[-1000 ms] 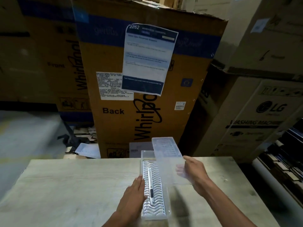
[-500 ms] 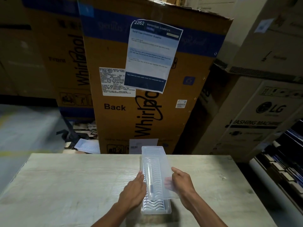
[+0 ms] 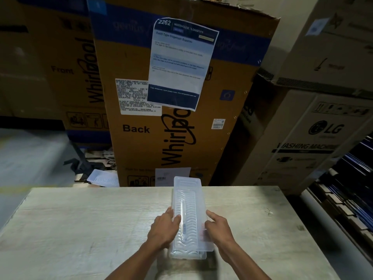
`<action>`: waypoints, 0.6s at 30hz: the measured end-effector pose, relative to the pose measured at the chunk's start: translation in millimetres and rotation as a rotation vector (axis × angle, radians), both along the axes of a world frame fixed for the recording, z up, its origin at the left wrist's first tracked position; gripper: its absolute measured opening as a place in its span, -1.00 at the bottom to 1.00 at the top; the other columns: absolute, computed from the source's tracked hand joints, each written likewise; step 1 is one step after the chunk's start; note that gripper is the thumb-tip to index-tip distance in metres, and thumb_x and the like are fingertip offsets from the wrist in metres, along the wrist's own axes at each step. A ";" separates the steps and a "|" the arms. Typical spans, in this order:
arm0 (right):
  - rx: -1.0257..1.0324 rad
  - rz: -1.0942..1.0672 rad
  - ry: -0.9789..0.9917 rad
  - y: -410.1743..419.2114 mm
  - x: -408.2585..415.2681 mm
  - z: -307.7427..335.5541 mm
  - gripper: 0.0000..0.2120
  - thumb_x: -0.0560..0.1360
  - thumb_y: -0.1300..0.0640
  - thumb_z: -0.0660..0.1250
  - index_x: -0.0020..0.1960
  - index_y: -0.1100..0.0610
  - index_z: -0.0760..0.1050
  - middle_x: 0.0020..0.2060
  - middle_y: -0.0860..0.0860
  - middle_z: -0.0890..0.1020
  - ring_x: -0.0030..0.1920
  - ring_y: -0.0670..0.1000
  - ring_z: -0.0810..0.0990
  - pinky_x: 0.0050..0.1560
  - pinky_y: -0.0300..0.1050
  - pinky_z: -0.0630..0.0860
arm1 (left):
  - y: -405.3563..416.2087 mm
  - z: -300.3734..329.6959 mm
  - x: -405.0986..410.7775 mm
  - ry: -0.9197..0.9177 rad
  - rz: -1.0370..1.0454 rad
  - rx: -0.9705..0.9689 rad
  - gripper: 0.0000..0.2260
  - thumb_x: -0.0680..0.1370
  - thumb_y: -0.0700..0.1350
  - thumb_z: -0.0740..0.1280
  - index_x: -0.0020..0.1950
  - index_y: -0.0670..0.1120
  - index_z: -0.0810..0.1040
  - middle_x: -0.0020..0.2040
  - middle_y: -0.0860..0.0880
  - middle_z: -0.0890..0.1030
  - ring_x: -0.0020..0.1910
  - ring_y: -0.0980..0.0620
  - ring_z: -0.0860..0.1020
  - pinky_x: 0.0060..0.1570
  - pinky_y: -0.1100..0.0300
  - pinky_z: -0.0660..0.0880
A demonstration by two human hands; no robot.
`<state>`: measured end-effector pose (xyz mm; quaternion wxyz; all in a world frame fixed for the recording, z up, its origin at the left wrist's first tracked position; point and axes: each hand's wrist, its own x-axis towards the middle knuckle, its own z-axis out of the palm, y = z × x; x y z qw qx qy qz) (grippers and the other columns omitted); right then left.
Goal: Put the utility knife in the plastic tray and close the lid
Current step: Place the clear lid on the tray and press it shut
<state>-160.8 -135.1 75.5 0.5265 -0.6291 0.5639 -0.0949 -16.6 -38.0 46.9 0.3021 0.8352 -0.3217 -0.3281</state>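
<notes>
A long clear plastic tray [image 3: 187, 256] with a ribbed bottom lies lengthwise on the pale wooden table [image 3: 84, 223]. The utility knife [image 3: 183, 220] lies inside it, visible through the plastic. A translucent lid [image 3: 189, 201] rests over the tray, slightly skewed, its near right corner overhanging. My left hand [image 3: 163, 229] presses on the lid's left edge. My right hand [image 3: 219, 229] holds the lid's right edge, fingers partly behind the plastic.
Tall cardboard boxes [image 3: 177, 93] stand right behind the table's far edge, one with a printed sheet [image 3: 179, 63] taped on. More boxes [image 3: 314, 138] stack at the right. Another white tray [image 3: 104, 178] lies on the floor at the left.
My right hand has swung the lid from upright at the tray's right down onto the tray. My left hand moved from the tray's side onto the lid.
</notes>
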 end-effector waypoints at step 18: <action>-0.167 0.252 0.252 -5.7 2.3 -37.8 -0.36 0.57 0.17 0.27 0.59 0.07 0.14 0.25 0.12 0.50 0.20 0.12 0.56 0.35 0.07 0.52 | 0.6 -22.1 -1.2 0.010 0.142 -0.084 -0.55 0.52 0.06 0.42 0.39 0.09 0.41 0.10 0.01 0.65 -0.02 0.01 0.65 -0.01 -0.08 0.66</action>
